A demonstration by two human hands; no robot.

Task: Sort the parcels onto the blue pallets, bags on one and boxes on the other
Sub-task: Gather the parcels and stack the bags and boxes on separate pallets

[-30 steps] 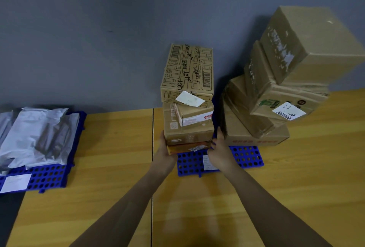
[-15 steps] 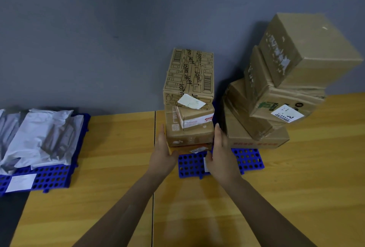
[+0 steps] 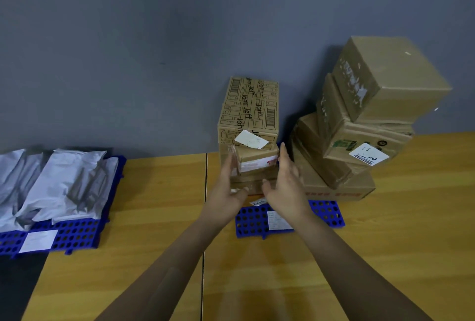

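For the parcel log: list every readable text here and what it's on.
"John Jeff", repeated: printed box atop the left stack.
White sticker on that box: blurred.
White label on the dented box: too small.
Red print on the bottom box: blurred.
Left pallet's label: unreadable.
Right pallet's label: unreadable.
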